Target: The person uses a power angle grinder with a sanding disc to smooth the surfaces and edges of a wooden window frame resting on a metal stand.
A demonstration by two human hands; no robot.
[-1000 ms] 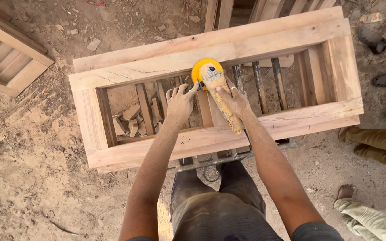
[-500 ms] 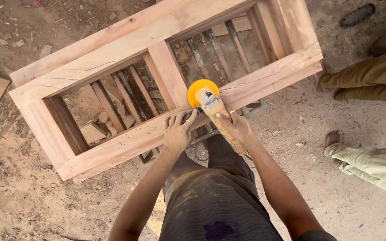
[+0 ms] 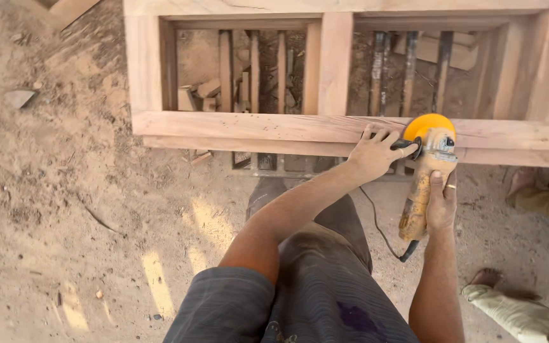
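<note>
Grinder (image 3: 428, 178), yellow and dusty: my right hand (image 3: 441, 206) is clenched around its body, thumb up along the casing. Left hand (image 3: 376, 154) wraps the side handle by the head. Yellow disc guard (image 3: 428, 124) sits on the near rail of the wooden frame (image 3: 249, 127). Black cord (image 3: 376, 222) hangs from the tail. Frame rests over a metal stand; sandy floor (image 3: 65, 209) below. Another person's feet at right.

Under me is a sandy dirt floor (image 3: 65, 209), streaked with patches of sunlight. A metal stand (image 3: 268, 162) sits on it and bears my wooden frame (image 3: 255, 127). Wood offcuts (image 3: 201, 92) lie on the dirt inside the frame's opening. A flat stone (image 3: 19, 97) rests off to the left.
</note>
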